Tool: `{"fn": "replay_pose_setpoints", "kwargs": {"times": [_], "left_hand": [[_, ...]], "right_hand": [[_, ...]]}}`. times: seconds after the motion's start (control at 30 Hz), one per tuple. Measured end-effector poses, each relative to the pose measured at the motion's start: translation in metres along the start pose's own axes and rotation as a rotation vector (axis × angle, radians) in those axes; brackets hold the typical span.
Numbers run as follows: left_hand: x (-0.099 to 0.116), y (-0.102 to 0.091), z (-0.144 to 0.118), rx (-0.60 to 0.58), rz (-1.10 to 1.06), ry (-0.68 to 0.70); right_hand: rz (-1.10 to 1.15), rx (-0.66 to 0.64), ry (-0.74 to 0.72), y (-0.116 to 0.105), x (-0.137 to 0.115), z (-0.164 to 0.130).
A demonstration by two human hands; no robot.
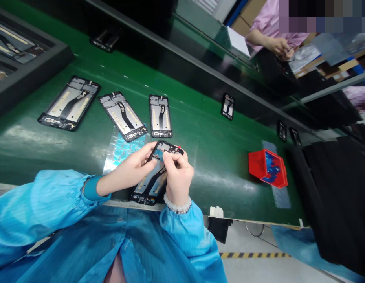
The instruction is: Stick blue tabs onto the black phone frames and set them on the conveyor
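We record a long green counter (223, 157) running across the room, glossy under overhead light. We note a dark rail (182, 55) along its far edge and a black tray (32, 63) at the far left. We list a grey floor (259, 271) with a yellow-and-black hazard stripe (253, 255), and stacked cardboard boxes (247, 17) beyond.

Your left hand (132, 171) reaches in from the side, fingers (149, 151) curled; your right hand (178, 177) (bead bracelet at the wrist) pinches closed beside it, fingertips touching.
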State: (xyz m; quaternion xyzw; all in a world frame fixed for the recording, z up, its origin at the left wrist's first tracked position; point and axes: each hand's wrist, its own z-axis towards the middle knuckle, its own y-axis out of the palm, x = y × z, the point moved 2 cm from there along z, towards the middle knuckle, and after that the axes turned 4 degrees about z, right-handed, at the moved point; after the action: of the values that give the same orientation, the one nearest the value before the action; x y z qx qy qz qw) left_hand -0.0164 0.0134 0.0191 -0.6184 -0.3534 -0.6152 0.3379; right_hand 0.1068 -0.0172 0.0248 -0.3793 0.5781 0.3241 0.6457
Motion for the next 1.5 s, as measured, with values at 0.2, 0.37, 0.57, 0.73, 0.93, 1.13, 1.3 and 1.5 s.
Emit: {"fn": "replay_pose_setpoints", "kwargs": {"times": [0.2, 0.37, 0.57, 0.73, 0.93, 1.13, 1.3, 1.5], "left_hand": [[0.0039, -0.0022, -0.0007, 0.018, 0.069, -0.027], [0.0066, -0.0035, -0.0014, 0.096, 0.217, -0.100], [0.0066, -0.0020, -0.0010, 0.142, 0.227, -0.062], [0.0067, 0.0005, -0.0004, 0.170, 0.229, -0.054], [0.0077, 0.0019, 0.0001, 0.187, 0.244, -0.043], [0.0065, 0.0019, -0.0008, 0.180, 0.233, -0.074], [0.0047, 0.0028, -0.0011, 0.170, 0.225, -0.069], [0.0030, 0.0031, -0.0021, 0.179, 0.219, -0.063]], "right_hand": [[-0.009, -0.009, -0.008, -0.0014, -0.0014, -0.0003], [-0.010, -0.012, -0.004, -0.0022, -0.0037, -0.0013], [-0.024, -0.028, -0.030, -0.0026, -0.0043, -0.0023], [-0.037, -0.051, -0.040, -0.0034, -0.0043, -0.0028], [-0.051, -0.050, -0.068, -0.0030, -0.0042, -0.0040], [-0.034, -0.028, -0.100, -0.0016, -0.0058, -0.0051], [-0.031, -0.020, -0.125, -0.0007, -0.0072, -0.0055], [-0.045, -0.031, -0.143, -0.0001, -0.0066, -0.0052]]}}
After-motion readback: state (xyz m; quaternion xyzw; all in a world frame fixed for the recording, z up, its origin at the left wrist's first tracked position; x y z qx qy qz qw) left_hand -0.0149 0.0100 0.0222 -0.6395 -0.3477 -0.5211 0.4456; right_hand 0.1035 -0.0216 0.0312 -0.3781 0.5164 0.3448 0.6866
